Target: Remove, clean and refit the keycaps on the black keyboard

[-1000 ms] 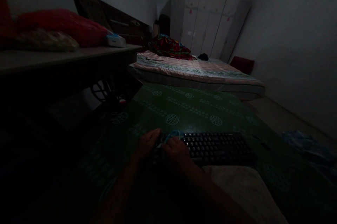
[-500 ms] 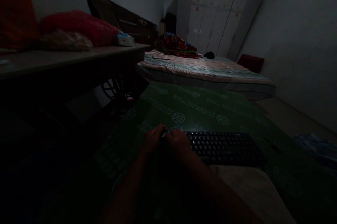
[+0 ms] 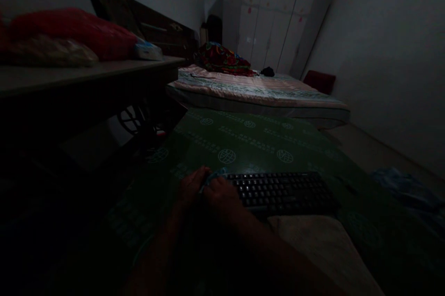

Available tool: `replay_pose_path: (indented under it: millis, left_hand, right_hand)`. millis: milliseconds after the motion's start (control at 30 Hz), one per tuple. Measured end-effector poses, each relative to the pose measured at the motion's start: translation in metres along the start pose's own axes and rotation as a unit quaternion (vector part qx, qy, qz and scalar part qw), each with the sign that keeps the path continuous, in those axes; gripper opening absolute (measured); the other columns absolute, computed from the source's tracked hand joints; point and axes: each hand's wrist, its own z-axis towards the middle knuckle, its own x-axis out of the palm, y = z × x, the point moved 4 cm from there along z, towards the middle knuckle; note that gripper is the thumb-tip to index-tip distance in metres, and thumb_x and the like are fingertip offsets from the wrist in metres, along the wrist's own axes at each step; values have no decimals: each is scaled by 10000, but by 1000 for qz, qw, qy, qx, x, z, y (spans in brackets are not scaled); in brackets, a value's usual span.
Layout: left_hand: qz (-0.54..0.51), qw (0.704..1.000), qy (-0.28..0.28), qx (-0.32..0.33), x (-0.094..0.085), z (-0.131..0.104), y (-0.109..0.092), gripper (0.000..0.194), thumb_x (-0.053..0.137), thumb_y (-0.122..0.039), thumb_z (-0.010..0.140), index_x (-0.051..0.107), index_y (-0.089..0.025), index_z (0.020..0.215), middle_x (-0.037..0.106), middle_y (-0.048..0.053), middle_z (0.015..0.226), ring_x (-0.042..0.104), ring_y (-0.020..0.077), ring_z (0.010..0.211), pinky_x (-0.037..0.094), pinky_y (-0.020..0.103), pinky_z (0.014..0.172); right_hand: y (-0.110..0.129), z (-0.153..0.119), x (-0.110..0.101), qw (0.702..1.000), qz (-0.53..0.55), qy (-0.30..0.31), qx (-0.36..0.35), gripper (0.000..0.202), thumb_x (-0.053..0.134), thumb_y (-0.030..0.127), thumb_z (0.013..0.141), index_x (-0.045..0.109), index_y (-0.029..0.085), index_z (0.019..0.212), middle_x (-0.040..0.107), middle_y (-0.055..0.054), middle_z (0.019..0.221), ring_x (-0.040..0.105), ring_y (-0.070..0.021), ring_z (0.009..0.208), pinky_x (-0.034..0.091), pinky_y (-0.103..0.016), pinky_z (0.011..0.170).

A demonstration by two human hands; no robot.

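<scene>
A black keyboard (image 3: 281, 191) lies on the green table covering, its left end hidden behind my hands. My left hand (image 3: 190, 187) is closed at that left end, fingers together against the edge; the dim light blurs its exact hold. Beside it, my right hand (image 3: 222, 196) is bunched over a small light-blue cloth (image 3: 219, 173), which sticks out past the fingers at the keyboard's upper left corner. Below the keyboard, partly under my right forearm, a pale beige cloth (image 3: 313, 240) is spread flat.
The green covering (image 3: 257, 140) bears white globe prints. A small dark item (image 3: 347, 186) lies right of the keyboard. Bluish fabric (image 3: 405, 189) is at the far right. To the left stands a higher table (image 3: 114, 71) with red bags (image 3: 76, 31). Beyond is a bed (image 3: 264, 87).
My view has swung slightly right, so everything sits further left. My right hand has shifted a little toward me, and more of the blue cloth shows above its fingers.
</scene>
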Motion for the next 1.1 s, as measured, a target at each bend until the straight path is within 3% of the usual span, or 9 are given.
replay_pose_path:
  millis: [133,233,400,467,633,700,800,1000,1100]
  left_hand:
    - [24,1000,11,5,1,-1,-4,648,386,-733,717,693,-184,875,737,83,964,664,260,930,520,373,852]
    - [43,999,18,9,2,-1,-6,589,404,-682,735,698,-194,885,738,63,973,658,256,951,517,362,860]
    - [87,996,15,12,1,2,-2,553,371,-619,773,702,-209,939,731,39,1028,647,249,1002,517,348,870]
    - [112,993,14,15,1,3,0,543,387,-606,768,700,-214,976,717,43,1081,638,253,1035,506,354,896]
    - [173,984,22,45,7,4,1,553,463,-606,714,684,-212,1032,678,65,1175,606,273,1101,456,392,979]
    - [192,979,31,61,10,4,0,553,470,-594,709,682,-199,1033,665,73,1196,591,276,1124,437,393,1003]
    - [214,973,39,81,13,4,0,524,459,-567,732,677,-198,1032,662,71,1195,586,272,1129,436,387,1006]
    - [244,963,37,106,13,5,1,488,440,-553,763,672,-208,1017,672,71,1163,607,261,1084,455,387,978]
    - [256,959,39,112,13,4,0,483,434,-547,767,667,-209,1023,672,66,1163,610,255,1076,461,377,972]
  right_hand:
    - [-4,-21,-6,1000,-8,8,-15,98,559,190,878,653,162,869,638,-76,924,532,-202,838,405,-301,676]
    - [-40,-44,-18,997,-40,21,56,99,561,150,866,655,166,841,636,-74,899,532,-197,835,388,-290,675]
    - [-103,-83,-35,974,-75,-16,215,184,516,86,861,664,192,838,628,-52,869,520,-180,830,370,-269,695]
    - [-104,-89,-33,973,-71,-34,217,184,516,81,860,662,192,853,626,-54,877,517,-178,843,371,-263,702]
    - [-77,-82,-23,994,-53,-41,92,85,573,158,859,647,193,836,625,-52,866,511,-178,821,363,-264,667]
    - [-84,-84,-25,992,-64,-24,103,81,575,170,861,652,195,858,633,-57,894,518,-181,832,368,-267,676]
    - [-117,-101,-35,979,-89,12,184,133,547,156,871,667,201,907,645,-66,936,533,-188,870,379,-269,716]
    - [-199,-166,-61,931,-133,61,333,247,480,86,853,680,200,941,643,-71,991,549,-180,943,380,-246,762]
    - [-221,-192,-71,899,-148,52,408,257,464,95,844,680,185,951,634,-84,977,561,-194,919,386,-251,713]
